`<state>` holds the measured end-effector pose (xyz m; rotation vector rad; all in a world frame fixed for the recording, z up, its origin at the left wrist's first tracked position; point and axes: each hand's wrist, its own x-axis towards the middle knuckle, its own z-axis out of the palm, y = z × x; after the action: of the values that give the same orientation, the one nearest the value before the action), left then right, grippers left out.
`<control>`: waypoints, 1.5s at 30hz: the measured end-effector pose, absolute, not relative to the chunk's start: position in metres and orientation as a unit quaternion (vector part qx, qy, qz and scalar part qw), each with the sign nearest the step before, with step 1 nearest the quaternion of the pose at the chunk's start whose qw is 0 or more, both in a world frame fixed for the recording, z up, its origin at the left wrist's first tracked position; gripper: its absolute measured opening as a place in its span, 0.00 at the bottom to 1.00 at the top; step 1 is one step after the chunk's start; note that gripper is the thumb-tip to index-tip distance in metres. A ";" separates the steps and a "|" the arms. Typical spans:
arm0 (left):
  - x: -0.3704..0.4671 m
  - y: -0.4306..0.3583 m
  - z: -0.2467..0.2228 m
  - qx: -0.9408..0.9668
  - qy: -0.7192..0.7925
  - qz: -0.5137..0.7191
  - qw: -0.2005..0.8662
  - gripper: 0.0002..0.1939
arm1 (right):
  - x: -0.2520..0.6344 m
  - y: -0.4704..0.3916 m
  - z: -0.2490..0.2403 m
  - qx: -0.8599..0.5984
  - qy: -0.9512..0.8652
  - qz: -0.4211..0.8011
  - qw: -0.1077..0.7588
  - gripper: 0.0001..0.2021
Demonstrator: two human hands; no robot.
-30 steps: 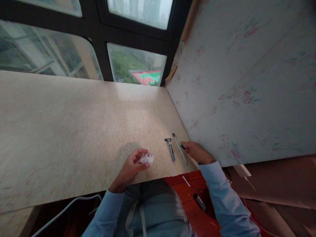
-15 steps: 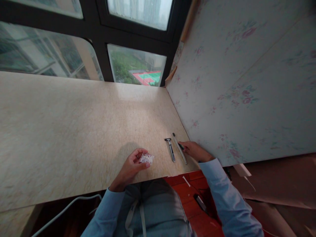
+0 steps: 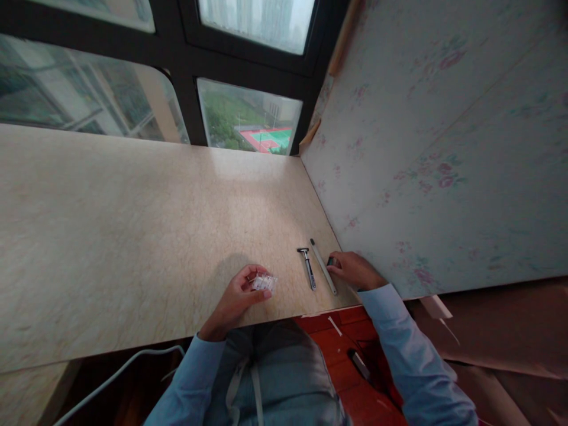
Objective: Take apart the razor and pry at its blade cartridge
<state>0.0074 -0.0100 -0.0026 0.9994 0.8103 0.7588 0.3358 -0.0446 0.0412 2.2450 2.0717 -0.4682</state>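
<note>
My left hand [image 3: 239, 297] holds a small clear plastic packet [image 3: 265, 283] between thumb and fingers, low over the pale marbled counter [image 3: 146, 236]. To its right lies a razor [image 3: 307, 269] with a dark and silver handle, its head pointing away from me. Beside the razor is a slim pale stick with a dark tip [image 3: 323, 266], lying at a slant. My right hand [image 3: 352, 269] is just right of the stick, fingers closed round a small dark object [image 3: 331, 261], of which only one end shows.
A floral-papered wall [image 3: 435, 148] rises along the counter's right side. Dark-framed windows [image 3: 248, 112] stand at the back. Below the front edge are a red floor [image 3: 350, 343], a small dark and grey item [image 3: 360, 364] and a white cable [image 3: 119, 374].
The dark object in my right hand has turned and shifted slightly right, away from the pale stick. My left hand holds the packet nearly as before. The view has shifted a little.
</note>
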 end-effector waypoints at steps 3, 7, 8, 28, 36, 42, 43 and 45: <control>0.008 -0.012 0.002 0.464 0.353 0.340 0.738 0.24 | 0.331 -0.049 0.046 0.753 0.647 -0.121 -0.004 0.14; 0.011 -0.016 0.007 0.468 0.330 0.335 0.749 0.24 | 0.303 -0.063 0.057 0.747 0.635 -0.102 -0.167 0.20; 0.012 -0.017 0.007 0.474 0.325 0.333 0.748 0.24 | 0.291 -0.068 0.060 0.728 0.641 -0.121 -0.210 0.20; 0.014 -0.025 -0.007 0.556 0.333 0.351 0.676 0.32 | 0.197 -0.074 0.057 0.586 0.742 -0.243 -0.216 0.22; 0.014 -0.026 -0.013 0.553 0.331 0.377 0.665 0.32 | 0.192 -0.074 0.057 0.595 0.745 -0.214 -0.213 0.20; 0.014 -0.025 -0.012 0.546 0.334 0.374 0.671 0.32 | 0.193 -0.073 0.055 0.595 0.728 -0.248 -0.235 0.21; 0.015 -0.025 -0.012 0.542 0.334 0.373 0.675 0.32 | 0.193 -0.073 0.055 0.596 0.723 -0.253 -0.241 0.21; 0.015 -0.026 -0.011 0.533 0.335 0.371 0.682 0.32 | 0.193 -0.073 0.054 0.598 0.715 -0.262 -0.251 0.22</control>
<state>0.0147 -0.0257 -0.0109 1.1965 0.7524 0.8319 0.1928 -0.0729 0.0538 2.2553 2.6929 -0.9858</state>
